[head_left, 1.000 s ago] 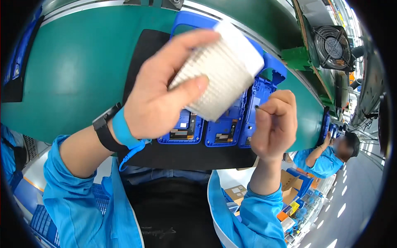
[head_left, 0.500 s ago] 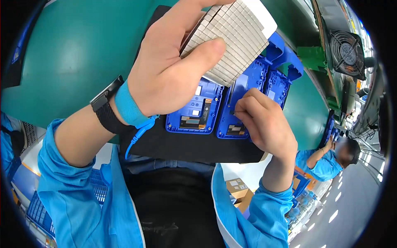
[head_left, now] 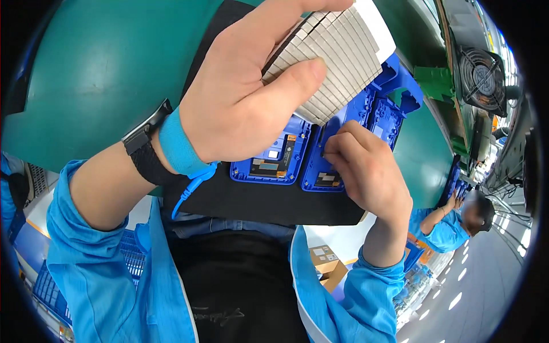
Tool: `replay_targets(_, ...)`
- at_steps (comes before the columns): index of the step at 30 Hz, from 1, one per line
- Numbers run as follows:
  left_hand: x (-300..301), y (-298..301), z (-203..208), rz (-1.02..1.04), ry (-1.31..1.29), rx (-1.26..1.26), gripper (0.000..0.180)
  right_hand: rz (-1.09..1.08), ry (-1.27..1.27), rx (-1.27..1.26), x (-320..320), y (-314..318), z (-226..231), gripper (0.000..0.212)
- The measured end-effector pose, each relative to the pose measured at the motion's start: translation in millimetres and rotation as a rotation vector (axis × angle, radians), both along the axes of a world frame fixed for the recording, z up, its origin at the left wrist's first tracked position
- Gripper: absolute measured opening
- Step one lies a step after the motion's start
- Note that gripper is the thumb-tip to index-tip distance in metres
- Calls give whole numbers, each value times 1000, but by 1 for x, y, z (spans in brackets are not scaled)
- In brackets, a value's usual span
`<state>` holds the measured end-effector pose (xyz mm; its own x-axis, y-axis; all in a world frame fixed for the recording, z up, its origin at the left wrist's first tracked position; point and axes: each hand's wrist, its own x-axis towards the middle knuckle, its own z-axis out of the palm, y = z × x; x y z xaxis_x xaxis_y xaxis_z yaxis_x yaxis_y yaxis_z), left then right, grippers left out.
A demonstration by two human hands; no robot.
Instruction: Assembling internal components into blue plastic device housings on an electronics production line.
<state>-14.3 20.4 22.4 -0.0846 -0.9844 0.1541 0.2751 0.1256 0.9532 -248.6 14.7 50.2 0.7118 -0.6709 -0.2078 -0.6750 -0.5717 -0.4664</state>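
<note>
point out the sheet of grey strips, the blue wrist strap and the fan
sheet of grey strips [head_left: 337,63], head view, middle of its striped face
blue wrist strap [head_left: 178,150], head view, band on the left wrist
fan [head_left: 479,73], head view, centre of its grille

Green bench [head_left: 97,74] w/ black mat [head_left: 257,200] on it, blue trays [head_left: 274,163] atop mat.

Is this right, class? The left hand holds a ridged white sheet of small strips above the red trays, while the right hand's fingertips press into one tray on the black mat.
One detail is wrong: the trays are blue, not red. The head view shows the left hand holding the ridged white sheet above them, and the right hand with fingertips in one tray on the black mat.
</note>
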Motion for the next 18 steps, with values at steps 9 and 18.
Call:
replay_targets(9,-4,-5,-16,-44,38,-97,54,-35,-19,-90,-7,8,-4,15)
replay_targets(18,-5,-9,-29,-76,87,-245,54,-50,-59,-31,-21,15,2,14)
